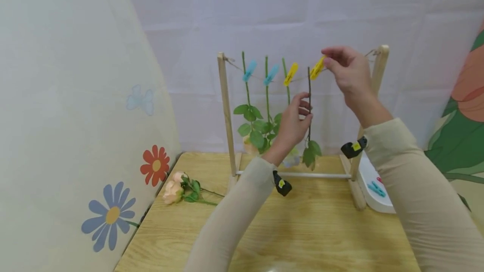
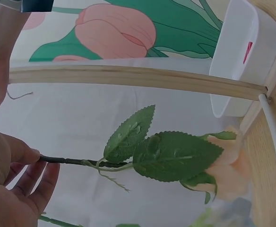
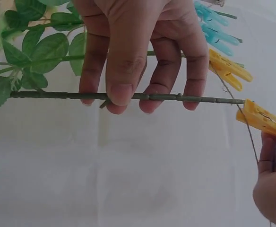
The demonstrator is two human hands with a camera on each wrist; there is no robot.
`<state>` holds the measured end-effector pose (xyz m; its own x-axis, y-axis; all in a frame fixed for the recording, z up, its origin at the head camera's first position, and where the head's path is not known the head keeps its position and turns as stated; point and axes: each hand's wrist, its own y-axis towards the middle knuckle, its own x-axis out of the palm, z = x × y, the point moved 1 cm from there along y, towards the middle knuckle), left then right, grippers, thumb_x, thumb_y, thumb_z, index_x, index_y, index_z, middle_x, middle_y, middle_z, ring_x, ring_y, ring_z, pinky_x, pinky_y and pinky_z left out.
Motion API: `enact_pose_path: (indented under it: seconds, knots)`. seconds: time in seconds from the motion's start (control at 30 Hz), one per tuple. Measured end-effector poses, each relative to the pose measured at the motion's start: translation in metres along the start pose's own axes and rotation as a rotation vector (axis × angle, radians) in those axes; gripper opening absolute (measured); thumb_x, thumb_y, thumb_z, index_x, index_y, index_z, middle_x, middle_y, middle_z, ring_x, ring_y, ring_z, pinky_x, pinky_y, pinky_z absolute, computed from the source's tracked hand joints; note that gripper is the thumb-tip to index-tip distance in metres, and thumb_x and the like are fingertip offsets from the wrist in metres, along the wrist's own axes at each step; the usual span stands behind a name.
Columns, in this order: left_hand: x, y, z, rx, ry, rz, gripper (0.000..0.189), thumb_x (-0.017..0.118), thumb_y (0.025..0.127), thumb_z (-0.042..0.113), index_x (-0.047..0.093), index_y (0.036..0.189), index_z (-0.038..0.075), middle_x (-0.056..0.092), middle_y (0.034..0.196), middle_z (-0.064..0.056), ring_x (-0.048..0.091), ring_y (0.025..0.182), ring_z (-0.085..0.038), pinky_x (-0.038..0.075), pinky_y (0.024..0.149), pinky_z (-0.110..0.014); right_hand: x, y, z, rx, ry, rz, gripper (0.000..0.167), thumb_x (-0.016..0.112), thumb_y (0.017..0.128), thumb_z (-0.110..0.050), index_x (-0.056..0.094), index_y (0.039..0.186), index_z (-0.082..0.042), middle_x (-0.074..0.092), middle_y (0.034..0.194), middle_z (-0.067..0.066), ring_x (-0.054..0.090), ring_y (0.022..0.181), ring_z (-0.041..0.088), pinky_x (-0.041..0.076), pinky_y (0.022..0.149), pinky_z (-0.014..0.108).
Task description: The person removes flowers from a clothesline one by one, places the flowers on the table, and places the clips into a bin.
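Manual hanging of a rose, head and wrist views. The left hand (image 1: 293,123) pinches the upright dark stem (image 1: 309,116); the leaves (image 1: 311,151) and peach blossom (image 2: 230,172) hang below its grip. The right hand (image 1: 349,72), higher and to the right of the stem, pinches the outer end of a tilted yellow clothespin (image 1: 318,69). The clothespin's tip lies at the string (image 3: 252,142) beside the stem's top; whether it grips the stem cannot be told. Left of these, a second yellow clothespin (image 1: 290,74) and two blue clothespins (image 1: 249,71) stand on the string beside green stems (image 1: 267,104). Dark markings on the yellow clothespins are too small to read.
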<state>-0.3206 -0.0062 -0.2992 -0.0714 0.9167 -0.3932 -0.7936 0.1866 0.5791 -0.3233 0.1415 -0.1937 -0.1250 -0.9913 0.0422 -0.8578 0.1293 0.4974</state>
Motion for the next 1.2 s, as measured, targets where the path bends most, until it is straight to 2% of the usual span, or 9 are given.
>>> enact_pose_path:
  seconds: [0.13,0.23,0.37,0.53,0.63,0.8,1.2]
  knots:
    - [-0.002,-0.004,0.0,0.0,0.001,-0.007,0.053,0.065,0.093,-0.005,0.049,0.142,0.008,0.068,0.111,-0.01,0.068,0.094,-0.018,0.057,0.075,-0.018,-0.003,0.001,-0.003,-0.036,0.128,0.051,0.016,0.069,0.094,-0.004,0.074,0.109,-0.008,0.069,0.108,0.0,0.061,0.103,0.013,0.051,0.094,0.021]
    - [-0.005,-0.007,0.0,0.028,0.001,-0.01,0.053,0.064,0.093,-0.005,0.049,0.142,0.008,0.069,0.109,-0.01,0.068,0.093,-0.018,0.057,0.074,-0.017,-0.006,0.0,-0.005,-0.06,0.184,0.048,0.018,0.069,0.094,-0.003,0.073,0.112,-0.006,0.068,0.11,0.002,0.061,0.106,0.015,0.051,0.095,0.021]
    - [-0.008,-0.012,0.002,0.072,-0.009,-0.018,0.053,0.063,0.093,-0.007,0.048,0.142,0.006,0.069,0.108,-0.012,0.068,0.092,-0.019,0.057,0.074,-0.017,-0.012,-0.004,-0.005,-0.09,0.19,-0.039,0.024,0.067,0.096,-0.006,0.069,0.12,-0.002,0.065,0.115,0.006,0.06,0.105,0.017,0.053,0.091,0.019]
    - [-0.014,-0.019,0.004,0.106,-0.012,-0.053,0.055,0.061,0.094,-0.007,0.046,0.145,0.006,0.068,0.109,-0.013,0.067,0.091,-0.018,0.057,0.075,-0.017,-0.021,-0.012,-0.001,-0.155,0.207,-0.154,0.027,0.064,0.098,-0.005,0.066,0.124,0.0,0.061,0.109,0.01,0.06,0.097,0.018,0.056,0.084,0.02]
    - [-0.018,-0.024,0.006,0.131,-0.019,-0.068,0.057,0.06,0.092,-0.009,0.045,0.145,0.005,0.068,0.109,-0.015,0.067,0.092,-0.021,0.057,0.076,-0.018,-0.026,-0.015,0.004,-0.141,0.219,-0.187,0.026,0.064,0.098,-0.004,0.065,0.124,0.0,0.061,0.11,0.01,0.061,0.096,0.018,0.057,0.083,0.02]
    - [-0.028,-0.032,0.009,0.17,-0.016,-0.069,0.057,0.061,0.091,-0.01,0.045,0.144,0.003,0.068,0.108,-0.017,0.067,0.092,-0.023,0.057,0.076,-0.017,-0.033,-0.021,0.013,-0.115,0.181,-0.225,0.027,0.064,0.098,-0.004,0.064,0.124,0.003,0.063,0.109,0.009,0.064,0.095,0.017,0.057,0.084,0.018]
    - [-0.043,-0.047,0.007,0.191,-0.015,-0.102,0.057,0.061,0.09,-0.011,0.046,0.143,0.003,0.068,0.105,-0.015,0.067,0.09,-0.023,0.058,0.075,-0.019,-0.048,-0.031,0.027,-0.052,0.158,-0.291,0.019,0.069,0.095,-0.005,0.071,0.113,-0.002,0.069,0.103,0.006,0.067,0.092,0.015,0.057,0.086,0.02]
